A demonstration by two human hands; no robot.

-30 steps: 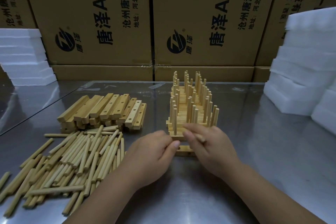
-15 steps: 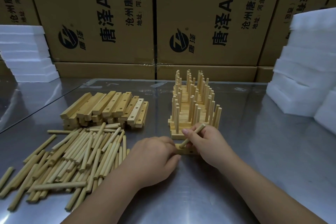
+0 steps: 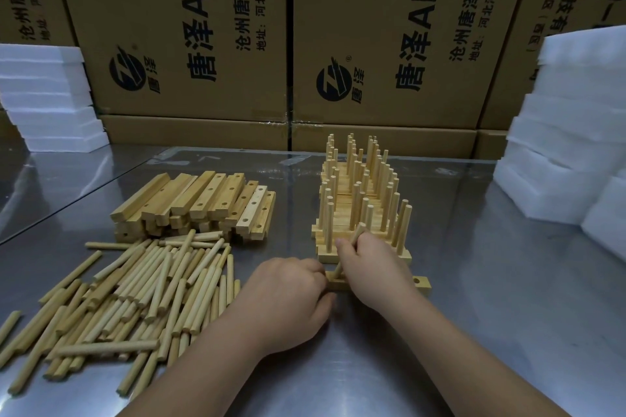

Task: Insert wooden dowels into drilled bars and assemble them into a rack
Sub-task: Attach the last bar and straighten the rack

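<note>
One view only: wide-angle camera worn on the head, placed above the near edge of the desk [image 3: 508, 298], facing forward and down, close over the left hand [image 3: 288, 296] and right hand [image 3: 374, 267], taking in the desk across to the cardboard cartons [image 3: 189, 27] and foam stacks [image 3: 569, 145] behind.

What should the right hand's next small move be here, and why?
Probably tip the dowel upright and press it down. The right hand pinches it at a lean, lower end meeting the drilled bar near its left end, so it looks unseated. The left hand grips that end of the bar.
</note>
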